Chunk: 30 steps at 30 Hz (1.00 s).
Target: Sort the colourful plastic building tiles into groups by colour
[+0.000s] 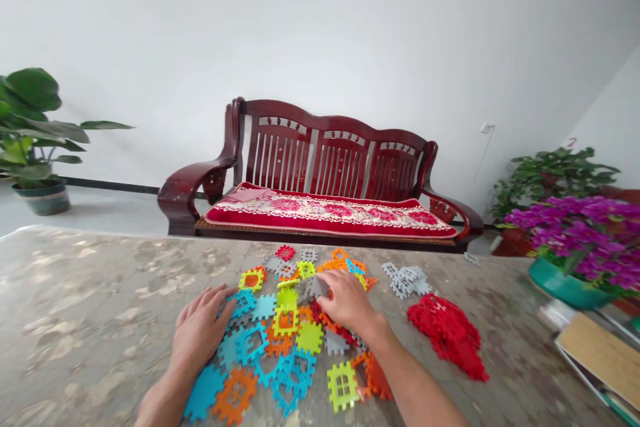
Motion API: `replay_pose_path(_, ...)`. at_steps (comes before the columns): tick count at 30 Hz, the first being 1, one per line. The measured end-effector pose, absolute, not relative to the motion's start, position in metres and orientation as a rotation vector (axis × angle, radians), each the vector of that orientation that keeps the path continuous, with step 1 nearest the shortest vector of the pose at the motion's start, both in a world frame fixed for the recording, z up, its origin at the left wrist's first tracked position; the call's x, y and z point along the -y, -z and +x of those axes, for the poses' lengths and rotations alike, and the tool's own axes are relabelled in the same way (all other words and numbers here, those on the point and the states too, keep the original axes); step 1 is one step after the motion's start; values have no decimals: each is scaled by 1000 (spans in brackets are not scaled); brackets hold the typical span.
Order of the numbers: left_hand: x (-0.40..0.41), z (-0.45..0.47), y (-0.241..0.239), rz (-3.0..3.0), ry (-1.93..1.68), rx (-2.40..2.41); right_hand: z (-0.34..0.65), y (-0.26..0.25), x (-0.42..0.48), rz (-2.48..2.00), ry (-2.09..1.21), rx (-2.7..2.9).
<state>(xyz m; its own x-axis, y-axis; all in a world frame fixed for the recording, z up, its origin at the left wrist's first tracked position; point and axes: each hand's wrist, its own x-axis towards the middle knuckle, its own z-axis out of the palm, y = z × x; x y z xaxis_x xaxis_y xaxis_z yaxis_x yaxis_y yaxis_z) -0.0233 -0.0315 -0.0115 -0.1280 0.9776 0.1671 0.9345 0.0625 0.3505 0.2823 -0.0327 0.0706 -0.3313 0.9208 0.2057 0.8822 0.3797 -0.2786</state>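
My right hand (347, 297) pinches a grey interlocking plastic tile (311, 289) over the middle of a mixed pile. My left hand (203, 327) rests at the pile's left side, palm down with fingers stretched out, beside a blue window-frame tile (244, 303). Between the hands lie a light-blue square tile (264, 307), a yellow-green frame tile (285, 320) and a solid yellow-green tile (310, 337). Nearer to me are blue frame tiles (294, 377), an orange window tile (236, 395) and a yellow-green window tile (343, 387). My right forearm partly covers some orange tiles (377, 377).
Red tiles (447, 330) form a separate heap on the right, with grey tiles (407, 279) behind it. A patterned cloth covers the table (100, 320). Purple flowers in a teal pot (567, 283) and a box (600, 353) stand at the right. Beyond is a wooden bench (320, 147).
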Motion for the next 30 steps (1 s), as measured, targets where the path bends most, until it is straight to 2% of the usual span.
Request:
replay_pose_path(4,31,-24,13,2002,-585,-2200,336,-76,29,-1765,-214,2101)
replay_pose_path(14,31,-26,16,2039,-621,-2184,458,-56,15,-2165,126,1888)
replay_pose_path(22,32,-24,14,2034,-618,-2195,470,-40,14,-1994,-197,1814)
replay_pose_path(30,32,-24,13,2007,-628,-2177,471,-57,9,-2365,203,1791)
